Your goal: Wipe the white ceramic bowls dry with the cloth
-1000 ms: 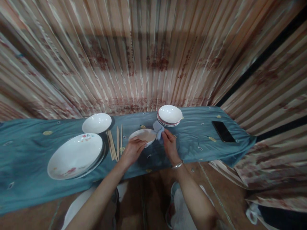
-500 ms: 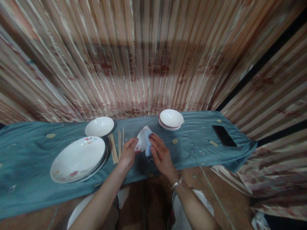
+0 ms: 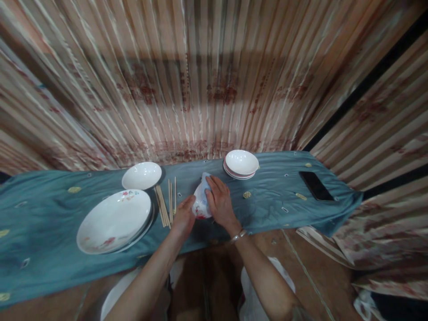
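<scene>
Tilted above the cloth-covered table, a white bowl with red floral marks (image 3: 202, 211) is gripped at its left edge by my left hand (image 3: 184, 216). My right hand (image 3: 220, 200) presses a pale blue cloth (image 3: 205, 181) against the bowl, its fingers over the cloth. Part of the bowl is hidden by the cloth and fingers. Left of my left hand lie several wooden chopsticks (image 3: 162, 206). Beyond my right hand stands a short stack of small white bowls (image 3: 241, 162).
Large floral plates (image 3: 115, 220) are stacked at the left, with a white bowl (image 3: 142, 175) behind them. A black phone (image 3: 316, 186) lies at the right on the teal tablecloth (image 3: 267, 209). Pleated curtains (image 3: 214, 80) hang close behind the table.
My right hand and the cloth have moved up over the bowl, covering more of it. The bowl has turned in my left hand. The whole view has shifted slightly.
</scene>
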Available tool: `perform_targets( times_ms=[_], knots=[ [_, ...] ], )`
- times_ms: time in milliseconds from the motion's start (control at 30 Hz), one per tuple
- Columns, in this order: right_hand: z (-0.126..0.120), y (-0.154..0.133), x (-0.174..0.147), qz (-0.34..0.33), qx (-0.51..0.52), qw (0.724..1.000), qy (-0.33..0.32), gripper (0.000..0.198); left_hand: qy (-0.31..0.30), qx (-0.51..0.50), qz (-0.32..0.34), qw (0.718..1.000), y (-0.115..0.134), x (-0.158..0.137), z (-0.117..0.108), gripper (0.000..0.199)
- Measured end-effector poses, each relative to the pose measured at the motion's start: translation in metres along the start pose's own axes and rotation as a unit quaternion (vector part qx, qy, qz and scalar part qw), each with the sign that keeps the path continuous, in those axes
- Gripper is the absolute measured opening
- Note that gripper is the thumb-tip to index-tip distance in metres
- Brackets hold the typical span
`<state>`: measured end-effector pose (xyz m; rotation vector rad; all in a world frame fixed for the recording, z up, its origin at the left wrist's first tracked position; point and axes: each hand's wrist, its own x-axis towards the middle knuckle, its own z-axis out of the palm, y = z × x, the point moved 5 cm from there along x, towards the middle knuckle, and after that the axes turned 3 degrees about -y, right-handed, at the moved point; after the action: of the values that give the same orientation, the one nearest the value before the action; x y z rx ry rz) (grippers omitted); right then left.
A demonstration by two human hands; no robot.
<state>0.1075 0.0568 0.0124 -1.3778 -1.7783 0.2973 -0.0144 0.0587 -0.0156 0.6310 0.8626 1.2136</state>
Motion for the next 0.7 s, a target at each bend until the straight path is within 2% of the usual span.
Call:
perform_targets(
  times_ms=[167, 267, 467, 700],
  knots=[
    [0.012, 0.041, 0.001, 0.08, 0.191, 0.978, 0.025, 0.046, 0.018, 0.005, -0.011, 1.0, 0.002, 0.0, -0.005, 0.008],
    [0.024, 0.055, -0.005, 0.095, 0.251, 0.963, 0.026, 0.051, 0.03, -0.002, -0.018, 0.999, 0.005, -0.001, -0.008, 0.008],
    [0.039, 0.067, -0.023, 0.141, 0.25, 0.957, 0.041, 0.066, 0.053, -0.034, -0.033, 0.997, 0.006, 0.0, -0.008, 0.016],
    [0.043, 0.053, -0.039, 0.175, 0.25, 0.952, 0.027, 0.066, 0.046, -0.062, -0.053, 0.996, 0.005, -0.001, -0.003, 0.023]
  ],
)
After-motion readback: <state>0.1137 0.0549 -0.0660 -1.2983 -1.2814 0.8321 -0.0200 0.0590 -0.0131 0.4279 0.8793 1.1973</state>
